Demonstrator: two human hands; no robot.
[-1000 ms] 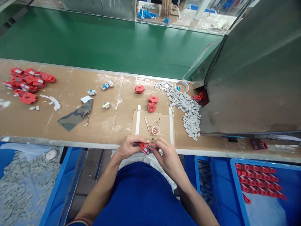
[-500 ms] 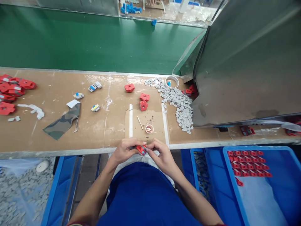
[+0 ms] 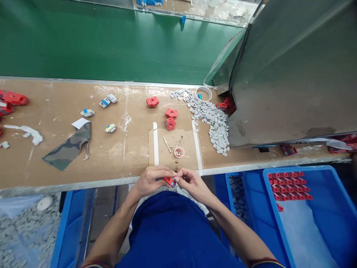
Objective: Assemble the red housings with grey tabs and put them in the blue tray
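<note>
My left hand [image 3: 153, 181] is closed around a small red part [image 3: 169, 181] with grey patches, just off the table's front edge. Fingers of my right hand [image 3: 192, 184] are pinched together at the part's right end; anything between them is too small to make out. Beyond my hands a small round cup [image 3: 179, 152] with a thin stick across it stands on a cardboard piece, beside a short pale stick [image 3: 167, 144]. Three red parts lie farther back, one of them a block [image 3: 170, 123] nearest the cardboard piece.
Many grey tiles [image 3: 219, 128] and a tape roll [image 3: 203, 94] lie right of centre. A metal housing [image 3: 290, 74] rises at the right. Camouflage cloth [image 3: 68, 147] lies left. Below right, a blue bin [image 3: 331, 193] holds rows of red parts.
The view has shifted slightly. My right fingers have moved in closer to my left fingertips over the red part, which now shows less between them.
</note>
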